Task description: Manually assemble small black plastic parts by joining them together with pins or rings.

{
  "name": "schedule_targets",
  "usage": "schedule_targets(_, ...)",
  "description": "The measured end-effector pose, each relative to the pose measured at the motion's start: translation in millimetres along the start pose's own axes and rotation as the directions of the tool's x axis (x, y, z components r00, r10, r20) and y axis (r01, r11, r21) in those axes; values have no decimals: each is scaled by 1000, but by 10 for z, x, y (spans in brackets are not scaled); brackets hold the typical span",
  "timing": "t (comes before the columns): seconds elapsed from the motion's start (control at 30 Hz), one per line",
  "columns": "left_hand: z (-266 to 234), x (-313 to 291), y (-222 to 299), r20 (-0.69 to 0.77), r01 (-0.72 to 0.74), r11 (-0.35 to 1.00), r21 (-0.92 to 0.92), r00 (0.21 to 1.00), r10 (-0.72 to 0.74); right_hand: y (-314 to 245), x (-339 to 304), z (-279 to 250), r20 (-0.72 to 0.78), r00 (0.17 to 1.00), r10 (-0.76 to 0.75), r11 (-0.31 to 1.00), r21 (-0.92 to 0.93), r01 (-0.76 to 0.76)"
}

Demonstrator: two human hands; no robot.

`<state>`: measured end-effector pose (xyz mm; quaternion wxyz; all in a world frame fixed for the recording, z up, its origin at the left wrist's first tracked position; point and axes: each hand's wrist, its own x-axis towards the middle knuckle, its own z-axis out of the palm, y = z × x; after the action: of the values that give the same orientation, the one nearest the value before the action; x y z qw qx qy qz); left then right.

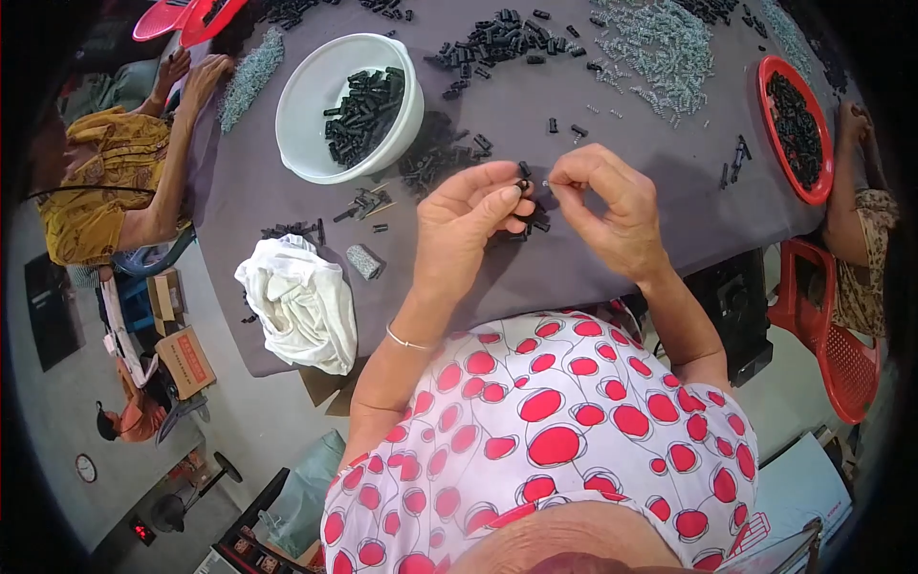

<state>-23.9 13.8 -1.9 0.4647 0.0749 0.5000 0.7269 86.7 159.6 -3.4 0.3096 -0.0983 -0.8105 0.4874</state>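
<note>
Holding a small black piece (523, 172) in the left hand (464, 206), grip clamped on it between thumb and curled fingers, above the near middle of the grey tabletop (688, 201). Pinching a tiny silvery piece (546, 183) in the right hand (607, 196), thumb and forefinger together on it, just right of the black piece and apart from it; too small to tell its exact shape. Wearing a thin bracelet (408, 342) on the left wrist.

Beneath and just beyond the hands, loose black parts (540, 227), partly hidden by the fingers. Farther off to the left, a white bowl (311, 91) partly filled with black cylinders (368, 110). Nearer on the left, a thin stick (381, 209) among more black parts, then a speckled grey cylinder (363, 261) and a crumpled white cloth (296, 297) by the near edge.

At the far middle, a spread of black parts (507, 43); to its right, a heap of silvery springs (669, 57). At the far right, a red tray (811, 196) full of black parts. Seated at the left, a person in a yellow patterned shirt (115, 172); at the right, beside a red chair (846, 373), another person's patterned sleeve (870, 239).
</note>
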Motion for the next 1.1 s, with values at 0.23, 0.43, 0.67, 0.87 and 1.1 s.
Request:
schedule_targets(0.23, 45, -80, -41, -5, -163, 968, 192, 986, 167, -32, -16, 32, 49, 991, -127, 983, -128, 132)
schedule_targets(0.43, 56, -94, -92, 2, -198, 939, 282, 979, 206, -9, -15, 34, 140, 958, -249, 937, -215, 275)
schedule_targets(0.67, -71, -77, -85, 76, -9, 999, 39, 997, 5, -70, -40, -27, 88, 991, -99, 993, -51, 104)
schedule_targets(0.87, -85, -208, -98, 249, 207, 978, -3, 948, -199, -94, -43, -166, 353, 923, -154, 987, 105, 125)
schedule_targets(1.1, -208, -266, -99, 302, 259, 966, 13, 920, -250, -96, -2, -88, 346, 920, -184, 973, 199, 120)
